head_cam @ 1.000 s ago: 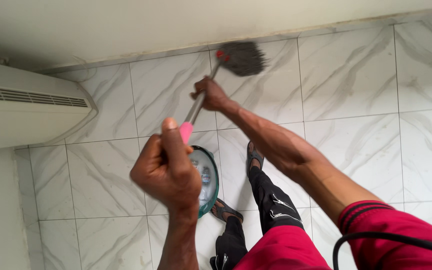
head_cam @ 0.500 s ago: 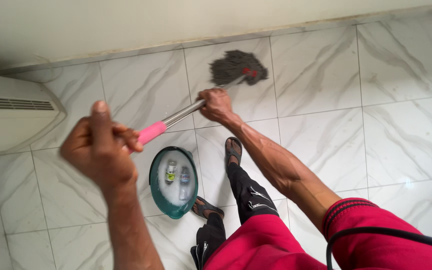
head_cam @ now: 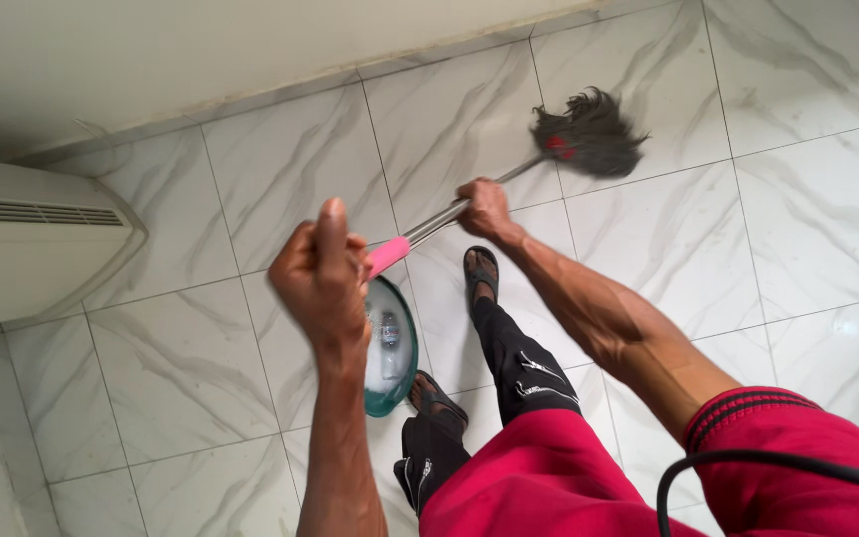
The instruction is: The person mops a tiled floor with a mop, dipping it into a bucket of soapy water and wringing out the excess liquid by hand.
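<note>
Closest to you, your left hand is wrapped in a fist around the pink grip end of the long metal-handled mop, fingers curled tight together and thumb standing up along the top. Keep that fist as the pivot: let it steer the angle while the lower hand does the pushing, and you get even strokes without twisting your wrist.

Just below it sits the round green plastic basin of cloudy water with two small bottles floating in it, right beside your sandalled feet. Mind the basin's rim as you step; it is near enough to clip with a heel.

Further out, your right hand clamps the silver shaft part-way down, fingers closed around it, arm stretched long and nearly straight from the red sleeve. Bend that elbow a touch and you press down with less strain.

Farthest away, the dark grey string mop head lies on the white marble-patterned floor tiles, strands splayed out to the right, a little short of the pale wall skirting. Keep the strands flat on the tile, overlapping each pass. A white wall-mounted unit sits off to your left, well apart from the mop.
</note>
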